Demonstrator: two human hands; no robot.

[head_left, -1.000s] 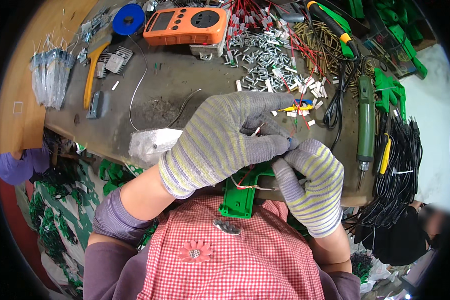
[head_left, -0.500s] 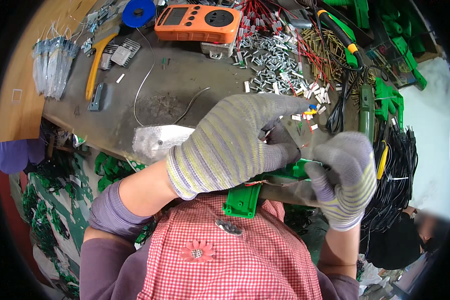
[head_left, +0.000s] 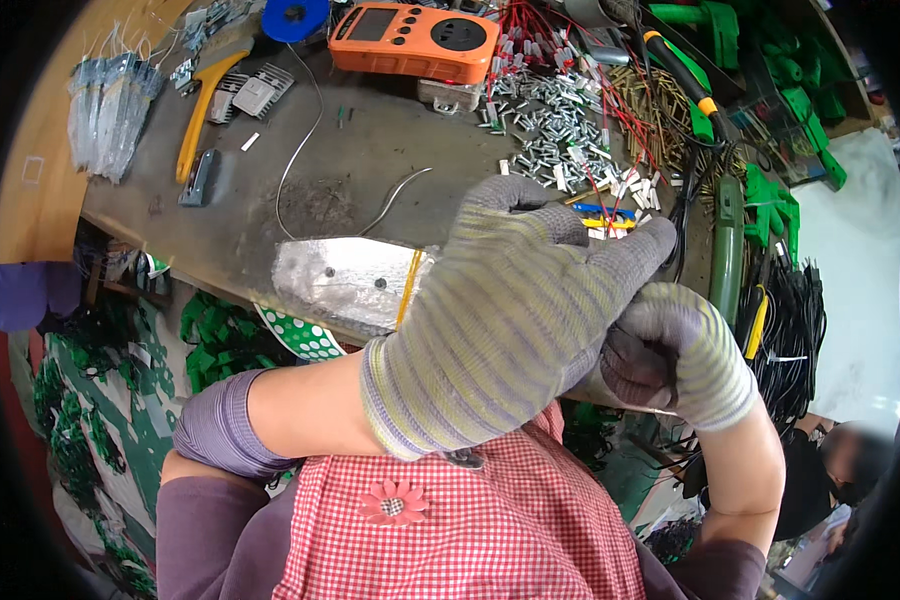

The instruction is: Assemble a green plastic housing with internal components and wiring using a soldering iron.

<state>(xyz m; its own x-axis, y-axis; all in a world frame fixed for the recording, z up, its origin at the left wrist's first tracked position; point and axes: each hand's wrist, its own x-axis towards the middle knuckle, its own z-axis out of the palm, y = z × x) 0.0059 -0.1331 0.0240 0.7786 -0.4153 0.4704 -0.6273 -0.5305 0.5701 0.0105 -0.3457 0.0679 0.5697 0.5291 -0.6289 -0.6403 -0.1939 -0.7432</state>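
Note:
Both my hands wear grey-and-yellow striped knit gloves and meet above the near edge of the workbench. My left hand (head_left: 515, 320) has its back toward me, one finger reaching right and the others bent; whatever it grips is hidden beneath it. Close against it, my right hand (head_left: 685, 355) is closed, its dark fingertips curled inward, and I cannot make out what lies in them. Just beyond my left fingers lie a thin blue piece (head_left: 605, 211) and a thin yellow piece (head_left: 608, 224), among small white connectors (head_left: 642, 188). No green housing shows between the hands.
An orange meter (head_left: 415, 42) stands at the back, beside piled screws (head_left: 550, 125) and red wires. A soldering iron (head_left: 680, 70) with a black-and-yellow handle lies right of them. Left are a yellow-handled brush (head_left: 202, 115) and a metal plate (head_left: 345, 280). Black cables (head_left: 795, 330) hang at right.
My left hand has shifted right and turned, and my right hand has curled closed. The green housing seen beneath them earlier is out of sight. The whole view has shifted slightly.

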